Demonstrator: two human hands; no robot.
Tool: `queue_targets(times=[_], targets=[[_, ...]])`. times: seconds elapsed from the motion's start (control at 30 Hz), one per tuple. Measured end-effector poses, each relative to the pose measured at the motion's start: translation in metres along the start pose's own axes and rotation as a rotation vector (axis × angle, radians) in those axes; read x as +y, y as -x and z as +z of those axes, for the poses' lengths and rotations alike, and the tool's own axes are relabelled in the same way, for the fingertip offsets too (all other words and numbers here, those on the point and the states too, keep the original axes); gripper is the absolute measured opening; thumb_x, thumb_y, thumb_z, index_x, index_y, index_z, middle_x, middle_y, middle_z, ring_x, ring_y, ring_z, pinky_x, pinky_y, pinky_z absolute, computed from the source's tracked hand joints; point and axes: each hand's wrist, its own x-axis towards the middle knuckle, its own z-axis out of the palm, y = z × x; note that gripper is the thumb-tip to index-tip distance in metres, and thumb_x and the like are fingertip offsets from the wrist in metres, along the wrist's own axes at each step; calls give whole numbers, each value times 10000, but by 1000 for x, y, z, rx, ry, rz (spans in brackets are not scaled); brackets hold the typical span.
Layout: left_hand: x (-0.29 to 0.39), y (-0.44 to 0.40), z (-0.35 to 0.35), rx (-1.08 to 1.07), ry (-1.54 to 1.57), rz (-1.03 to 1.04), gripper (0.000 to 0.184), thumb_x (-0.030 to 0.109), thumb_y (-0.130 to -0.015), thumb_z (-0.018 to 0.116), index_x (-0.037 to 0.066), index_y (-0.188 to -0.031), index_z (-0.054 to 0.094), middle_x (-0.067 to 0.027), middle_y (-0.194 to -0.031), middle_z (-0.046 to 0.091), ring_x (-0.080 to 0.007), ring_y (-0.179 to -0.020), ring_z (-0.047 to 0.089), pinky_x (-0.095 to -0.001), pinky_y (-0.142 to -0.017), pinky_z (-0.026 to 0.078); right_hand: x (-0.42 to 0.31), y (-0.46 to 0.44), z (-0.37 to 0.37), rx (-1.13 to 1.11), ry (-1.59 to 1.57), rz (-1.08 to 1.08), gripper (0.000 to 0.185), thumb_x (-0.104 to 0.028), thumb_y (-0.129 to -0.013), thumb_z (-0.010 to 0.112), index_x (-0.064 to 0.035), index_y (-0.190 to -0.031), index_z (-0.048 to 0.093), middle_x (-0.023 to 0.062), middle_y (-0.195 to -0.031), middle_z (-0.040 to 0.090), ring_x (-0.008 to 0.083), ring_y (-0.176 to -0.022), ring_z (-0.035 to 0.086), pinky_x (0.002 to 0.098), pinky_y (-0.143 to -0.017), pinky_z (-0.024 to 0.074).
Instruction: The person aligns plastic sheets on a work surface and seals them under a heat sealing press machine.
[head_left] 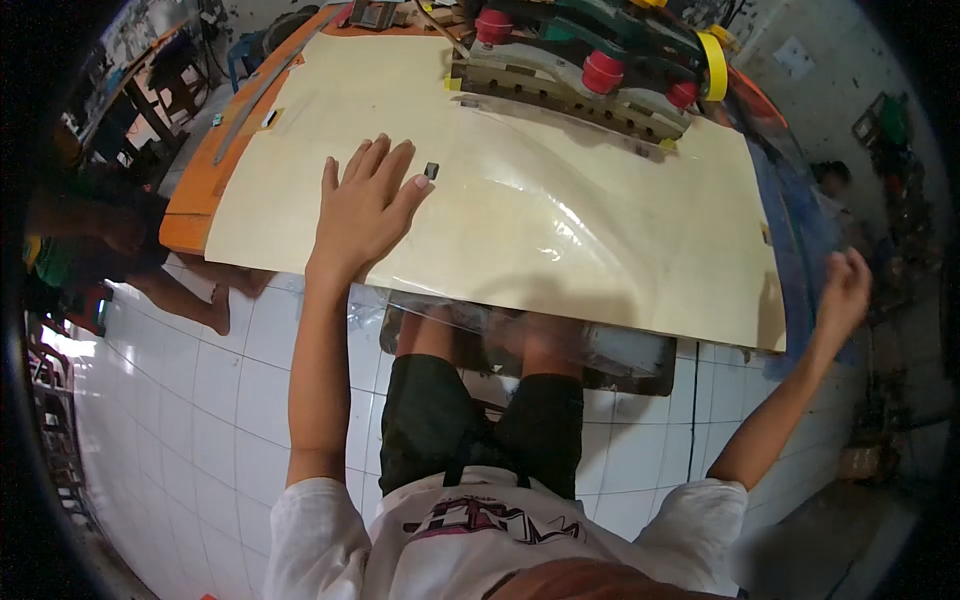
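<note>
My left hand point(368, 208) lies spread on a large cream sheet point(480, 230), palm down, its thumb beside a small dark block point(431, 171). Clear glossy film point(575, 215) with a raised fold covers part of the sheet. At the far right my right hand point(846, 285) is raised beside the translucent bluish film point(790, 220) hanging past the sheet's right edge. Its fingers are curled together; whether they hold film I cannot make out.
A green machine point(610, 40) with red knobs and a long metal bar stands at the back. A metal strip point(262, 100) lies on the orange tabletop point(190, 225). Another person's bare leg point(185, 300) is at the left. A stool point(640, 375) is beneath me.
</note>
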Motion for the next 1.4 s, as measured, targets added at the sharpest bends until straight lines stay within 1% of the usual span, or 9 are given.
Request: queue_targets(times=[0.07,0.2,0.3,0.5,0.67,0.93,1.17,1.27,1.4], targets=[[1,-4,-1,-4,-12,0,584,519,-965,436,131,-1395,517,-184,-1494,423,-325,-1432,326,-571,-1175,117,-11,3,28,-177,571,-45,585,-361,-906,662,-1,-1347,526,249,-1240,616,370,-1149,597,450,-1013,431],[1,-2,1,-4,-30,9,576,530,-963,443,135,-1370,544,-175,-1486,436,-325,-1428,332,-578,-1174,122,-40,5,99,-418,246,-350,690,-423,-894,654,50,-1366,485,267,-1361,526,386,-1295,489,437,-1082,376],[1,-2,2,5,-42,17,579,538,-959,451,136,-1363,553,-167,-1486,440,-318,-1428,335,-580,-1173,122,-58,17,142,-798,-97,-171,731,-423,-848,706,45,-1366,490,271,-1386,501,368,-1314,471,420,-1091,368],[1,-1,-1,5,-11,3,577,535,-954,468,137,-1363,553,-163,-1482,446,-306,-1426,340,-579,-1174,119,-83,-1,164,-1225,222,-343,694,-338,-822,772,39,-1334,494,162,-1128,639,211,-958,612,315,-831,490],[1,-1,-1,6,-33,2,578,522,-958,476,124,-1372,549,-154,-1481,451,-291,-1425,347,-558,-1176,131,-77,-14,167,-1392,-11,-116,339,-251,-776,780,10,-969,681,81,-815,667,176,-689,619,312,-633,489],[-7,-14,-3,117,253,110,531,388,-928,569,85,-1362,534,-179,-1465,446,-357,-1383,382,-590,-1160,167,-189,38,33,-403,122,-756,95,-141,-866,697,-65,-922,690,92,-753,589,243,-638,548,343,-608,425],[8,-70,-48,535,28,557,437,293,-905,661,35,-1252,599,-175,-1346,561,-322,-1318,480,-482,-1137,281,-195,24,-18,-353,-174,-635,59,-63,-888,666,-10,-912,657,75,-757,583,169,-623,501,318,-585,406],[10,-76,-71,9,675,534,246,258,-915,677,13,-893,687,-26,-829,677,-130,-797,568,-287,-715,457,-171,1,-32,-479,-275,-485,181,-159,-960,609,-10,-864,643,22,-789,615,81,-634,461,272,-563,373],[30,-51,-109,-176,1031,396,249,234,-922,649,2,-832,650,-16,-774,625,-87,-705,537,-234,-645,415,-139,-21,-38,-659,-387,-238,330,-324,-990,568,-47,-824,634,-39,-761,579,17,-628,410,208,-554,332]])
